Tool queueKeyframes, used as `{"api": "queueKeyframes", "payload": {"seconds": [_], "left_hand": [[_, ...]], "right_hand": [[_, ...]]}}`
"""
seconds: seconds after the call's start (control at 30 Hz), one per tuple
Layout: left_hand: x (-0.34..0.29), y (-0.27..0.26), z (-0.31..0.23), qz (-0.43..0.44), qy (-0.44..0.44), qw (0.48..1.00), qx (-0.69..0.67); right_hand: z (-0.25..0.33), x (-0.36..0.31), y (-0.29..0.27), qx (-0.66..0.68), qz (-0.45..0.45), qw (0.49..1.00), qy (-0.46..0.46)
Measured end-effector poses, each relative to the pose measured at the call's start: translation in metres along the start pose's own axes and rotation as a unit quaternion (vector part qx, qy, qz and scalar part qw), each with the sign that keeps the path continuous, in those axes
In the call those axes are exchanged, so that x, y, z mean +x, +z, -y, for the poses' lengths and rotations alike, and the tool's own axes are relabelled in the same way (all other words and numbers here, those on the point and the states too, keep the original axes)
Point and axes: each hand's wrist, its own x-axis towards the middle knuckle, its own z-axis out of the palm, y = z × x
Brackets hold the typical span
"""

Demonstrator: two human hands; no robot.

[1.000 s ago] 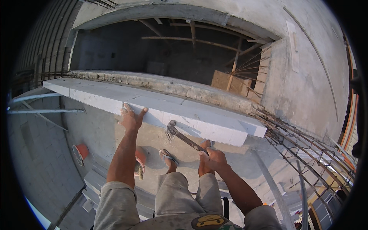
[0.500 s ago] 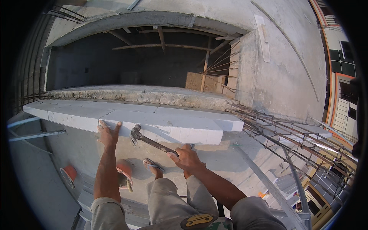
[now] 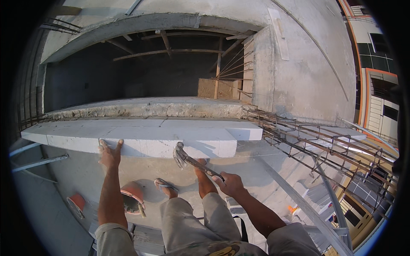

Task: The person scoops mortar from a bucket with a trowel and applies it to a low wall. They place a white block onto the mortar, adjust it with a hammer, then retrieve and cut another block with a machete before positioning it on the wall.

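Note:
A row of white lightweight blocks (image 3: 141,131) runs across the middle, with thin joints between them. My left hand (image 3: 111,154) rests against the front face of the row, fingers spread at its upper edge and gripping nothing. My right hand (image 3: 230,185) is closed round the handle of a claw hammer (image 3: 198,164), to the right of my left hand. The hammer's head is at the front face of a block near the row's right part; whether it touches cannot be made out.
Behind the blocks, a rough concrete ledge (image 3: 162,110) borders a deep dark opening with wooden poles. Rusty rebar cages (image 3: 324,143) stretch off to the right. Two orange buckets, one (image 3: 133,190) near my feet and another (image 3: 77,202) farther left, stand below. A metal bar (image 3: 294,194) slants at the right.
The hammer and my right hand have moved right along the blocks, with the hand also lower. My left hand stays at about the same place on the row. The whole view has shifted slightly.

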Motion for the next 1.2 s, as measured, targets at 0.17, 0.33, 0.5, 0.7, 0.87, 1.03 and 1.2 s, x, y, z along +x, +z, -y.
{"api": "queueKeyframes", "payload": {"seconds": [0.17,0.33,0.5,0.7,0.87,1.03,1.2], "left_hand": [[-0.005,0.002,0.001,-0.008,0.014,1.0,-0.016],[-0.009,-0.008,-0.005,0.005,0.001,1.0,-0.012],[-0.013,-0.008,-0.005,-0.006,0.01,1.0,-0.026],[-0.017,0.0,-0.003,-0.041,0.018,0.997,-0.065],[-0.027,-0.006,0.011,-0.04,0.006,0.98,-0.196],[-0.122,0.04,0.065,-0.029,-0.104,0.953,-0.282],[-0.283,0.138,0.168,0.298,-0.142,0.869,-0.368]], "right_hand": [[0.016,-0.001,0.004,0.09,-0.037,0.98,-0.173],[0.037,0.04,0.028,-0.02,0.017,0.999,-0.023],[0.052,0.031,0.018,0.053,0.012,0.983,-0.177],[0.115,0.088,0.057,-0.069,0.05,0.984,-0.158],[0.102,0.065,0.045,-0.115,0.027,0.987,-0.111],[0.034,-0.035,-0.015,-0.087,0.037,0.979,-0.18],[0.008,-0.088,0.013,-0.434,-0.018,0.9,-0.038]]}}
